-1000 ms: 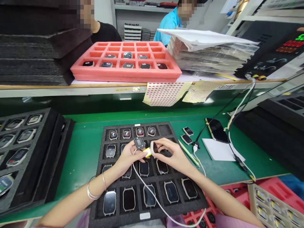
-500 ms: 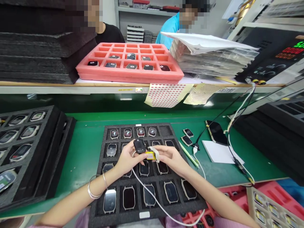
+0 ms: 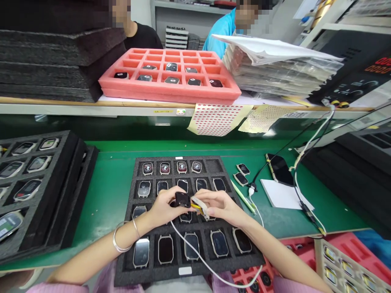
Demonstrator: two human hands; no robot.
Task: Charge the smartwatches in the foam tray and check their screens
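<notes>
My left hand [image 3: 165,208] pinches a small black square module [image 3: 183,199] with a row of contacts along its lower edge. A white cable [image 3: 195,249] runs from beneath that hand towards the lower right. Close beside it, my right hand [image 3: 224,206] grips a light-coloured watch case [image 3: 200,204], tilted, with a yellow strip [image 3: 195,206] showing at its inner side. Whether module and case touch, I cannot tell. Both hands are over a black foam tray [image 3: 131,276] whose compartments hold several smartwatches; the hands partly cover those in the middle.
Left stands another foam tray of watches [image 3: 65,162]. Right lie two small watch pieces [image 3: 241,179], a green pen-like tool [image 3: 244,199], a white pad [image 3: 284,195] and a phone [image 3: 279,169]. A pink foam tray [image 3: 169,94] sits on the shelf; two people are behind it.
The watch case in my right hand has tilted, so the yellow part shows only as a thin strip. The black module has dropped slightly and turned. The camera view has shifted a little.
</notes>
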